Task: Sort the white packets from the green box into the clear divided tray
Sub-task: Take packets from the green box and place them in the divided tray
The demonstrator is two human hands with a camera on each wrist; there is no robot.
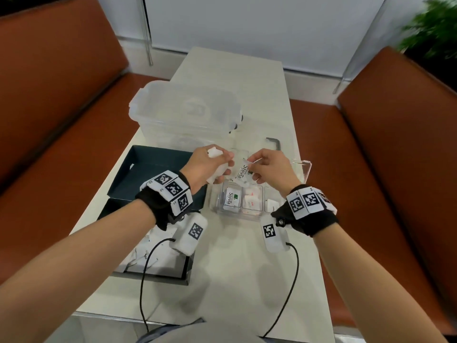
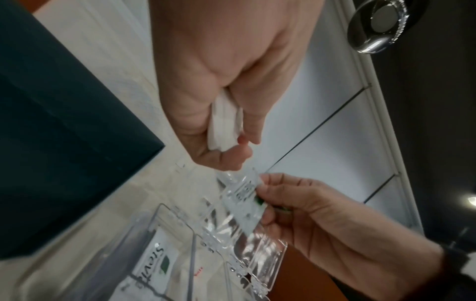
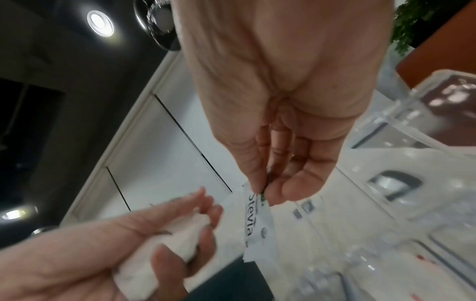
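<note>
our right hand (image 1: 268,167) pinches one stevia packet (image 1: 243,172); left hand (image 1: 210,167) grips the rest. we lower it flat into the matching tray (image 1: 217,206) compartment.

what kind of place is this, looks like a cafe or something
Probably a cafe or office break area. A narrow white table sits between two orange-brown padded benches, a potted plant stands in the corner, and the packets being sorted read Stevia, a sweetener.

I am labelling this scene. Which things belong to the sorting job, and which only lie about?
Job:
green box
clear divided tray
Stevia packet, pinched by right hand
white packets in left hand

Lying about:
clear lidded bin
grey handle
</note>
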